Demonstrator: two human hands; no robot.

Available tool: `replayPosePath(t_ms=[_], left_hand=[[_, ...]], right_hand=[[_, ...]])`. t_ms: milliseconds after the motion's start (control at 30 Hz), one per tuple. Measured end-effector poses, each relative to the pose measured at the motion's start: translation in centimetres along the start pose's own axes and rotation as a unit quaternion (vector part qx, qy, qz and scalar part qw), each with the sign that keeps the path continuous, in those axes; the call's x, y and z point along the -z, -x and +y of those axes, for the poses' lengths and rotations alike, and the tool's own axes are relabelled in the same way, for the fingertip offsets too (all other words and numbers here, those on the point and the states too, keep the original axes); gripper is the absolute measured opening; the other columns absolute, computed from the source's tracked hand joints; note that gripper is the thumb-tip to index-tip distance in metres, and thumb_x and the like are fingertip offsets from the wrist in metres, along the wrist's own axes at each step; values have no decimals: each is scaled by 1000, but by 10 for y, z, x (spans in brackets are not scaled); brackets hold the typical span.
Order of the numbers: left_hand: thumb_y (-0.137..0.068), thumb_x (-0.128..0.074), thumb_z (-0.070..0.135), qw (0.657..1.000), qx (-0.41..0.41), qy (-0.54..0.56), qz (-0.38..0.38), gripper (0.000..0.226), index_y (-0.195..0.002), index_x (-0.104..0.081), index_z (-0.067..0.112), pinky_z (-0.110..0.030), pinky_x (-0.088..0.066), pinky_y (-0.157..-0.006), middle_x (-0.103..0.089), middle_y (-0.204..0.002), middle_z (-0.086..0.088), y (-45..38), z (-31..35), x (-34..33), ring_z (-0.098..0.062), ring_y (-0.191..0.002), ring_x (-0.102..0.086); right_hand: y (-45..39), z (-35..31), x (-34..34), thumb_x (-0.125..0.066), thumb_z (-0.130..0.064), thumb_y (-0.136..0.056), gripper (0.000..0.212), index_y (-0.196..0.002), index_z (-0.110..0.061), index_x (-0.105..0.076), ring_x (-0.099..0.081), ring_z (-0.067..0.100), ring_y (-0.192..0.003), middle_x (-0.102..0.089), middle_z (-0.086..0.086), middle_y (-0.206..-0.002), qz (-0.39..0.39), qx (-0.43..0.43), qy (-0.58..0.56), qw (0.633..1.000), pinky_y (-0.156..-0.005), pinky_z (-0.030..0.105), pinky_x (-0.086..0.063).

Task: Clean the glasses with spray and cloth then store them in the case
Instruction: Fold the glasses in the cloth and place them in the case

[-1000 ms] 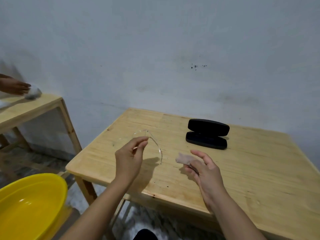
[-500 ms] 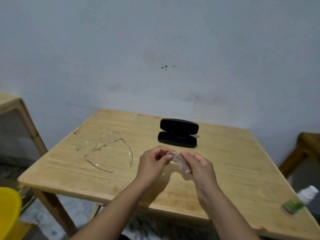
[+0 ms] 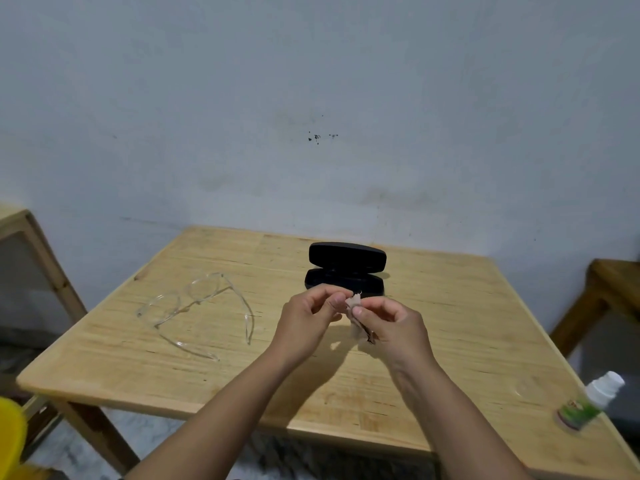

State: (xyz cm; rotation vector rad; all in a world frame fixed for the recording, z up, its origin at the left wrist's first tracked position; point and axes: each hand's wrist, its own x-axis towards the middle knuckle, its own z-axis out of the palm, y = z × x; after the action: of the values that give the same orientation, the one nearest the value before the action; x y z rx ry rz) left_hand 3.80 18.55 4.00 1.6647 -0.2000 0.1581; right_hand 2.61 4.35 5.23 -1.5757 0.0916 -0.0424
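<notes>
Both my hands pinch the cloth above the counter.

The wooden counter (image 3: 450,323) fills the middle of the view. On it, toward the far edge, the black case (image 3: 345,268) lies open, lid tipped up. The clear glasses (image 3: 197,306) lie to my left on the counter, arms unfolded, well apart from my hands. The spray (image 3: 588,400) lies tilted at the near right corner. My left hand (image 3: 306,318) and right hand (image 3: 394,323) meet just in front of the case, the fingers (image 3: 337,301) of each clamped on the small pinkish cloth (image 3: 355,306), which hangs crumpled between them.
</notes>
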Motion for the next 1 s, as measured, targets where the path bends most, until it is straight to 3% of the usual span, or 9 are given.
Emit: replayPosePath(t_ms=[133, 233, 500, 600, 700, 833, 1000], left_hand=[[-82, -68, 24, 999, -17, -37, 5, 8, -89, -71, 25, -31, -53, -80, -73, -79, 5, -6, 6, -1, -11, -75, -68], [-79, -71, 22, 999, -20, -43, -3, 8, -87, -72, 25, -28, -53, -82, -73, -79, 6, -9, 8, 0, -7, -78, -68], [-81, -69, 29, 998, -24, -49, 6, 4, -81, -72, 26, -42, -56, -79, -72, -75, -3, -12, 19, -4, -16, -76, -67], [-78, -71, 31, 999, -23, -33, 1, 12, -90, -72, 29, -29, -55, -78, -71, -77, 7, -13, 26, -5, -6, -76, -65], [-75, -75, 21, 999, -10, 17, -46, 32, -105, -67, 29, -21, -51, -84, -72, -92, 8, -14, 36, -6, -5, -91, -67], [-81, -69, 12, 996, -32, 56, -54, 23, -101, -71, 21, -29, -55, -85, -74, -96, 0, -18, 53, -11, -12, -93, -69], [-81, -70, 18, 998, -36, 47, -16, 5, -78, -72, 21, -41, -53, -90, -75, -83, 0, -22, 64, -14, -14, -85, -69]], right_hand=[[-3, -2, 6, -73, -18, -79, 3, -78, -19, -76, -66, 13, -72, -74, 1, -75, -9, 17, -2, 1000, -68, 32, -52], [-4, -5, 9, -70, -18, -82, 7, -80, -19, -76, -66, 3, -72, -75, -3, -78, -6, 28, 0, 1000, -66, 22, -47], [-3, -16, 11, -68, -14, -83, 9, -87, -20, -73, -66, 5, -75, -75, 0, -85, -16, 69, 12, 997, -59, 14, -46], [-4, -23, 10, -66, -11, -84, 9, -81, -19, -70, -65, 6, -73, -72, -3, -79, -15, 73, -3, 997, -62, 22, -47], [-7, -35, 11, -65, -10, -85, 12, -80, -20, -68, -63, 12, -74, -70, -5, -75, -21, 78, -12, 997, -63, 26, -46], [-9, -52, 14, -66, -10, -83, 16, -74, -23, -70, -59, 19, -77, -69, 6, -80, -31, 103, -30, 994, -63, 28, -45], [-10, -63, 20, -65, -8, -84, 20, -71, -23, -69, -60, 14, -70, -66, -4, -69, -7, 105, -43, 994, -61, 27, -44]])
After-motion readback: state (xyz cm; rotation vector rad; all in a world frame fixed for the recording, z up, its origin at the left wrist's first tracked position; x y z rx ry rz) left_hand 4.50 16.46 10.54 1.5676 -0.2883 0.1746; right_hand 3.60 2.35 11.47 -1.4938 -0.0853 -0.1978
